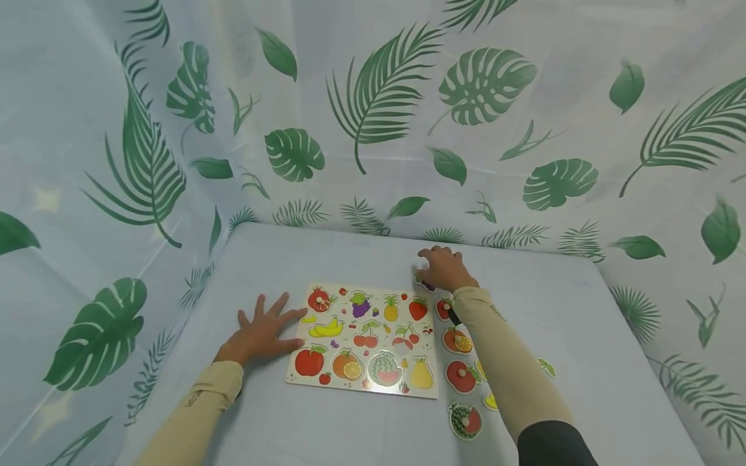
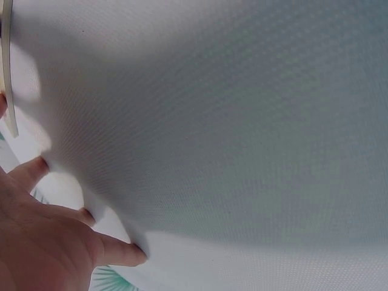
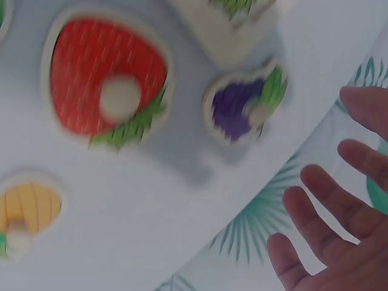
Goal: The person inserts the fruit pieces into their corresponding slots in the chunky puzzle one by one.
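Left hand [image 1: 262, 335] splayed at the puzzle board [image 1: 348, 340], right hand [image 1: 445, 268] hovering, fingers [image 3: 313, 221] empty—sweeping too low could knock the strawberry piece [image 3: 103, 73]!

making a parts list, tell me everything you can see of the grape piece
The grape piece shows purple grapes and a green leaf, edged in a pale border, with a pale knob. It looks like painted wood. It lies knob up on the white table, just off the corner of the board. The right hand is near, apparently not touching it.
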A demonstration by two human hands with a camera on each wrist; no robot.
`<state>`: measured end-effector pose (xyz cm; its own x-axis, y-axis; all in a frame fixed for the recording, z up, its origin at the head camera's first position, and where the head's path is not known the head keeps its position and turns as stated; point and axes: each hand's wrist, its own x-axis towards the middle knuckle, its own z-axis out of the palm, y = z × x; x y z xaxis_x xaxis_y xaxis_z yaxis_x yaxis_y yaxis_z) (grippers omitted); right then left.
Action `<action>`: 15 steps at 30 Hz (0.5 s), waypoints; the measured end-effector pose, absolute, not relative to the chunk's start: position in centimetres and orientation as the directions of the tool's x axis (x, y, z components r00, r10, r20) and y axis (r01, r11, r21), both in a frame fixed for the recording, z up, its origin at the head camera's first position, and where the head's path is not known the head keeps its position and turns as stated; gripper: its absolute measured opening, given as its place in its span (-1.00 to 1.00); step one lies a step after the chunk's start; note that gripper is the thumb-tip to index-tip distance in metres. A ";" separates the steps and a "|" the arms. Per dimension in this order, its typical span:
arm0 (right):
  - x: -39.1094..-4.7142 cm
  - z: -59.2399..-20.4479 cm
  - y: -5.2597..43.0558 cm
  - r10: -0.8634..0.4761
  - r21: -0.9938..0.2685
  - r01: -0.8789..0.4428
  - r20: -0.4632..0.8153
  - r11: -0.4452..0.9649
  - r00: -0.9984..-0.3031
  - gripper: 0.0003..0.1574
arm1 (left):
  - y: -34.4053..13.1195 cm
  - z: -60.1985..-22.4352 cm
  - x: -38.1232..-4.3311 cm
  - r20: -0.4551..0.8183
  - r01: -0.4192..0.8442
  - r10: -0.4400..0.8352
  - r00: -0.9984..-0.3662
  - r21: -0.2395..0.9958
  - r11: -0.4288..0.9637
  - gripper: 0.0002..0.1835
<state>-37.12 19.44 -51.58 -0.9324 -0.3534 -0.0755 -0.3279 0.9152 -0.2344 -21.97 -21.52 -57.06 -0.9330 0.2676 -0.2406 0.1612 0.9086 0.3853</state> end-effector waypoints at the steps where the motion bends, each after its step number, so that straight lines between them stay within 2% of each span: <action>1: -37.3 -51.4 19.7 -0.354 -0.239 -0.325 -0.087 0.915 -0.931 -0.36 | -21.6 -57.1 -22.0 -0.239 0.161 0.268 -0.933 0.388 0.908 -0.17; 15: -38.1 -51.5 21.0 -0.344 -0.286 -0.276 -0.222 0.918 -0.913 -0.51 | -22.0 -57.4 -22.2 -0.228 0.166 0.271 -0.935 0.394 0.904 -0.17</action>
